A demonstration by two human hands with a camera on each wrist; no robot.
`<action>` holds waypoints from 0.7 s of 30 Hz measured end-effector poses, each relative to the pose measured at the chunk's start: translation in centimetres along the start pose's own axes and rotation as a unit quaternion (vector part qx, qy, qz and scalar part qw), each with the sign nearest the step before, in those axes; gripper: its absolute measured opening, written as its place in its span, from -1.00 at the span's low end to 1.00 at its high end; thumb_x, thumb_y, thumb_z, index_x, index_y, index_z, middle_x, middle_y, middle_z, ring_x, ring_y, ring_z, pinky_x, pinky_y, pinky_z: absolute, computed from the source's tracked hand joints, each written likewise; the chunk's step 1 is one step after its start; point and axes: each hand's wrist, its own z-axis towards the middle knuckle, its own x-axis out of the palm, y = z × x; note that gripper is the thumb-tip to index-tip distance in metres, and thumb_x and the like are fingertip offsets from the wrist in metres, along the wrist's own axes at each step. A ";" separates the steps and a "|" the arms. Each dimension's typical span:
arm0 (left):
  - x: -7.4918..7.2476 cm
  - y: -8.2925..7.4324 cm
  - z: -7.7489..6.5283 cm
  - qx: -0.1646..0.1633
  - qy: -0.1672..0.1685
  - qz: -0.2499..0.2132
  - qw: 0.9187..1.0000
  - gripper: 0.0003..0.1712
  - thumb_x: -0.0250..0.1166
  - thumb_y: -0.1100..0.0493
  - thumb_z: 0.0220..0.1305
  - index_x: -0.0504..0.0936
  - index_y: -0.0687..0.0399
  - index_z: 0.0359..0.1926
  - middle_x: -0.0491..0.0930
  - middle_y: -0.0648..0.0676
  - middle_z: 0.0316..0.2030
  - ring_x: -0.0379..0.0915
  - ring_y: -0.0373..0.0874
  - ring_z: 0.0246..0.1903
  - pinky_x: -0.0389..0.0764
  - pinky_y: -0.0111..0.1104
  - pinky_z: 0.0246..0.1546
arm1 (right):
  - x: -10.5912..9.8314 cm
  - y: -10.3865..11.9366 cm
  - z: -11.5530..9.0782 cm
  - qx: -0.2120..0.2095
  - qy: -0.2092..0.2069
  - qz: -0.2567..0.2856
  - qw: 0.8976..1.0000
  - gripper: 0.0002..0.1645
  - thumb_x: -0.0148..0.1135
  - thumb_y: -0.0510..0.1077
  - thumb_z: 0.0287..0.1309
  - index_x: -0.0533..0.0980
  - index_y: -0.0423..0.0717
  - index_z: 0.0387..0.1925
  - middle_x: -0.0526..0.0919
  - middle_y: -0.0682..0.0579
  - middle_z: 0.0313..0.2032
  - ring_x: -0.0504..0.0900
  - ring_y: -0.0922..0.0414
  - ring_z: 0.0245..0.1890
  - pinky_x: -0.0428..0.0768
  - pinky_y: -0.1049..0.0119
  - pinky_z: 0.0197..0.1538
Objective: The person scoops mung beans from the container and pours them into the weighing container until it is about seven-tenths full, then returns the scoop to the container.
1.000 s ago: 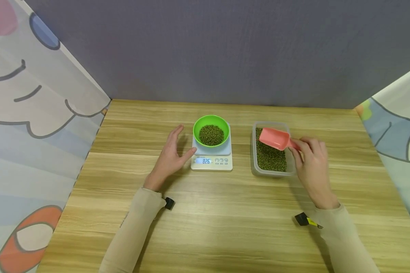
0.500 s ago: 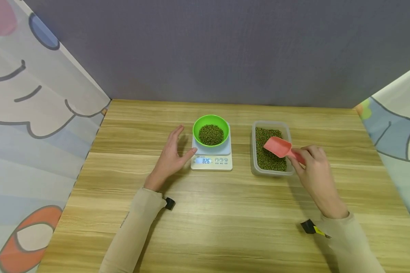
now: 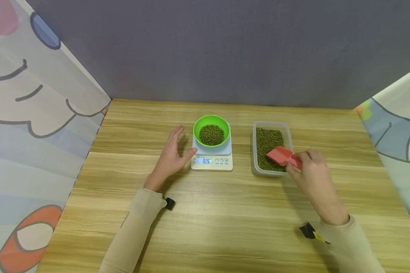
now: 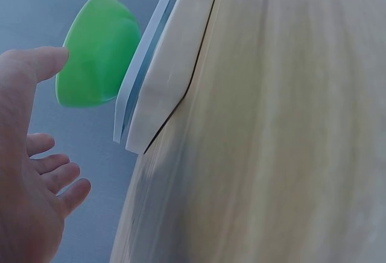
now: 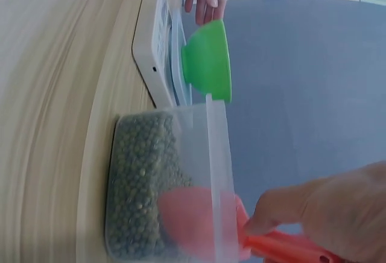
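Note:
My right hand (image 3: pixel 312 172) grips the handle of a pink scoop (image 3: pixel 279 154). The scoop's front edge dips toward the mung beans (image 3: pixel 269 139) in a clear plastic box (image 3: pixel 256 167); through the wall in the right wrist view, the scoop (image 5: pixel 190 218) shows against the beans. On a white kitchen scale (image 3: pixel 229 167), reading 82.6, stands a green bowl (image 3: pixel 198 123) with mung beans (image 3: pixel 211 135) in it. Left of the scale, my left hand (image 3: pixel 171 157) is spread with fingers relaxed, holding nothing. Its thumb tip lies close to the scale; whether they touch, I cannot tell.
The wooden table (image 3: pixel 225 227) carries the scale and, to its right, the plastic box. A dark grey partition (image 3: pixel 225 53) rises behind the table's far edge. Printed cloth (image 3: pixel 54 151) hangs at the left side, with more at the right.
My right hand has moved the scoop down and toward the near right part of the box, tilting it toward the beans. The left hand, bowl and scale reading stay the same.

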 end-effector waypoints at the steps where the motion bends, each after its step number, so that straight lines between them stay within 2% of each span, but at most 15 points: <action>1: 0.0 0.0 0.0 0.001 -0.001 -0.001 1.000 0.06 0.19 -0.30 0.14 -0.01 0.16 0.46 0.01 0.11 0.44 -0.07 -0.03 0.37 0.12 0.02 0.33 | 0.0 0.1 0.0 0.003 0.001 -0.005 1.000 -0.75 0.27 -0.30 -0.18 0.53 -0.51 -0.48 0.51 -0.28 -0.53 0.40 -0.13 -0.49 0.45 0.06 -0.51; 6: 0.1 0.0 0.0 0.001 0.000 -0.003 1.000 0.05 0.19 -0.30 0.15 -0.01 0.16 0.46 0.02 0.12 0.44 -0.07 -0.03 0.37 0.12 0.01 0.34 | 0.4 0.4 0.0 0.009 0.002 -0.025 1.000 -0.76 0.24 -0.30 -0.17 0.52 -0.52 -0.50 0.51 -0.29 -0.55 0.39 -0.15 -0.52 0.42 0.04 -0.50; 13: 0.1 -0.1 0.0 0.004 0.000 -0.002 1.000 0.06 0.19 -0.32 0.14 0.00 0.16 0.46 0.01 0.12 0.44 -0.07 -0.02 0.37 0.13 0.04 0.33 | 1.2 0.2 0.1 0.017 0.010 -0.016 1.000 -0.79 0.27 -0.35 -0.16 0.52 -0.52 -0.48 0.51 -0.29 -0.53 0.38 -0.14 -0.49 0.40 0.03 -0.46; 21: 0.2 -0.3 0.1 0.001 0.005 -0.006 1.000 0.06 0.19 -0.32 0.13 -0.02 0.12 0.47 -0.01 0.10 0.44 -0.09 -0.04 0.38 0.12 0.04 0.33 | 2.1 -0.1 0.4 0.026 0.022 -0.017 0.999 -0.78 0.28 -0.33 -0.06 0.54 -0.51 -0.41 0.52 -0.31 -0.46 0.39 -0.15 -0.44 0.44 0.04 -0.43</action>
